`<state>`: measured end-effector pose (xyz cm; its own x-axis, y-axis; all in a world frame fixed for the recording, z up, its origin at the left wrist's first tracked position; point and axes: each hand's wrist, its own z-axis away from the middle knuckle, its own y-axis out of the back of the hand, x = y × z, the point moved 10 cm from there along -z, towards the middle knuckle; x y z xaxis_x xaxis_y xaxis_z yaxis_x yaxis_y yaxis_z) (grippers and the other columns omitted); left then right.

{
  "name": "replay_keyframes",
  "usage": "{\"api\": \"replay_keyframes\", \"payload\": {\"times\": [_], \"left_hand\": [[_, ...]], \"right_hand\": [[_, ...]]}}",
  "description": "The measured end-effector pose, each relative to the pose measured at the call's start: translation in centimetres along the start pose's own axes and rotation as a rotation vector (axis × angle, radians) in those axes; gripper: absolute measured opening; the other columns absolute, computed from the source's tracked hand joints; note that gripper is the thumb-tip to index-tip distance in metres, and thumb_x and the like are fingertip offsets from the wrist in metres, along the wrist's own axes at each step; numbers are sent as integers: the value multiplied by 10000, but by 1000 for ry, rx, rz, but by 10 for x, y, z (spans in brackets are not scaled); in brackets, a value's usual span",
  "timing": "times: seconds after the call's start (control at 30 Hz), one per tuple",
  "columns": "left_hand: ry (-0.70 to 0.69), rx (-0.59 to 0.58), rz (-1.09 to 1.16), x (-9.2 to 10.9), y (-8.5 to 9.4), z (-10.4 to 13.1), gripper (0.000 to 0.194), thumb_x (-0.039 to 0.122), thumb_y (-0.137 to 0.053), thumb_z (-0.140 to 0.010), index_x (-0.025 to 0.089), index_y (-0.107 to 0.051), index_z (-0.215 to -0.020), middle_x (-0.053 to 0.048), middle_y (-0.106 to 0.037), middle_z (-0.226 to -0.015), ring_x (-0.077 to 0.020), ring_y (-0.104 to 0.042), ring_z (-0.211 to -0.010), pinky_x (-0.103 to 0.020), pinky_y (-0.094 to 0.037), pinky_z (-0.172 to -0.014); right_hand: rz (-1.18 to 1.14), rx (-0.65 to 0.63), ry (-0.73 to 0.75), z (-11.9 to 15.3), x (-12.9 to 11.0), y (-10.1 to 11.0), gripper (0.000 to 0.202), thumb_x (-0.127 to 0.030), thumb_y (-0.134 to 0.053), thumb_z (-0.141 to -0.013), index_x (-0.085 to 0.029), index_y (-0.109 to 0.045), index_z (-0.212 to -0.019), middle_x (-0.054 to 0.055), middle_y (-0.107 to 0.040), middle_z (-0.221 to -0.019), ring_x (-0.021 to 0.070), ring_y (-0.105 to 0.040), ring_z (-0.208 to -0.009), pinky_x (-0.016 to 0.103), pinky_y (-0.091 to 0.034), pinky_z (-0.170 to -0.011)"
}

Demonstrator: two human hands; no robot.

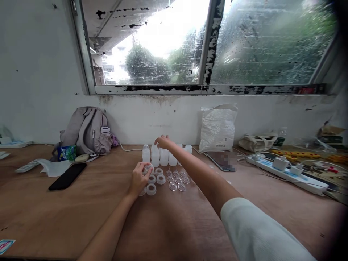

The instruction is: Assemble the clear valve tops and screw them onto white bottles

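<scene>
Before upright frosted-white plastic bottles (164, 158), a clear rounded piece (148, 168) is pinched by the left hand (139, 177); the right hand (164, 142) is nearer. Its grip — indiscernible.

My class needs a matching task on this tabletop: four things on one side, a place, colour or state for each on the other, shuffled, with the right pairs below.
Things:
1. bottles
2. phone
3. backpack
4. clear discs

Descriptions:
A. greyish, near the wall
B. right of the white rings
C. standing in a row
D. black, lying flat

Pairs: 1-C, 2-D, 3-A, 4-B
</scene>
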<state>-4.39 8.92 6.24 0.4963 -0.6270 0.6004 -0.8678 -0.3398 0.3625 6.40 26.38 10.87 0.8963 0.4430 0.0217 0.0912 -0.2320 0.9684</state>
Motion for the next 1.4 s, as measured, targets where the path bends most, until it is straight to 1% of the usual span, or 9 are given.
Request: {"api": "replay_keyframes", "payload": {"times": [0.2, 0.33, 0.57, 0.67, 0.77, 0.93, 1.07, 1.2, 1.4], "left_hand": [[-12, 21, -7, -1, 3, -1, 171, 297, -529, -785, 180, -571, -902, -45, -573, -855, -169, -568, -786, -276, -470, -707], [-19, 33, -8, 1, 3, 0, 191, 322, -527, -788, 182, -570, -909, -44, -572, -863, -169, -571, -793, -278, -479, -701], [0, 90, 1, -5, 7, 0, 273, 345, -545, -779, 178, -540, -996, -59, -575, -932, -182, -580, -851, -312, -482, -759], [8, 102, 19, -6, 9, -1, 281, 352, -556, -771, 174, -538, -988, -63, -580, -940, -185, -582, -854, -320, -476, -774], [19, 108, 53, -6, 11, -1, 263, 354, -540, -781, 170, -541, -969, -74, -578, -957, -189, -579, -862, -325, -468, -784], [66, 99, 165, 0, 11, 1, 245, 359, -494, -808, 177, -548, -963, -64, -615, -927, -184, -597, -843, -306, -469, -762], [98, 93, 261, 16, 7, 5, 244, 359, -410, -853, 191, -546, -965, -38, -632, -903, -156, -607, -793, -264, -473, -709], [126, 92, 378, 34, 1, 12, 259, 365, -379, -864, 189, -552, -942, -37, -624, -902, -140, -597, -749, -241, -465, -661], [144, -103, 504, 48, -24, 19, 232, 344, -503, -806, 170, -564, -949, -52, -643, -876, -162, -600, -770, -241, -462, -653]], "right_hand": [[45, -49, -10, -8, -1, -16, 274, -284, -484, -863, -158, -505, -1106, 74, -532, -1108, 182, -551, -927, 380, -474, -775], [2, 5, 11, -6, -1, -6, 282, -287, -484, -863, -155, -501, -1112, 75, -530, -1110, 183, -552, -927, 381, -475, -774], [-198, 301, 1, 16, 18, 74, 141, -195, -510, -825, -137, -598, -919, 94, -592, -979, 217, -526, -962, 366, -411, -827], [-318, 429, 16, 45, 21, 109, 148, -208, -469, -829, -154, -577, -915, 74, -601, -946, 182, -551, -899, 300, -434, -759], [-416, 490, 53, 86, 14, 122, 148, -242, -447, -832, -162, -556, -894, 47, -611, -889, 144, -571, -833, 242, -452, -689], [-719, 490, 280, 168, -24, 93, 201, -270, -552, -772, -193, -498, -949, 27, -588, -864, 140, -562, -794, 258, -466, -676], [-865, 432, 296, 210, -46, 51, 261, -269, -569, -770, -204, -456, -996, 31, -574, -886, 139, -554, -781, 271, -466, -687], [-940, 444, 275, 222, -53, 29, 298, -265, -574, -771, -214, -432, -1028, 31, -574, -879, 148, -556, -795, 286, -460, -702], [-1027, 425, 230, 220, -53, 7, 475, -269, -605, -749, -234, -351, -1148, 40, -566, -914, 162, -553, -852, 302, -472, -714]]}}
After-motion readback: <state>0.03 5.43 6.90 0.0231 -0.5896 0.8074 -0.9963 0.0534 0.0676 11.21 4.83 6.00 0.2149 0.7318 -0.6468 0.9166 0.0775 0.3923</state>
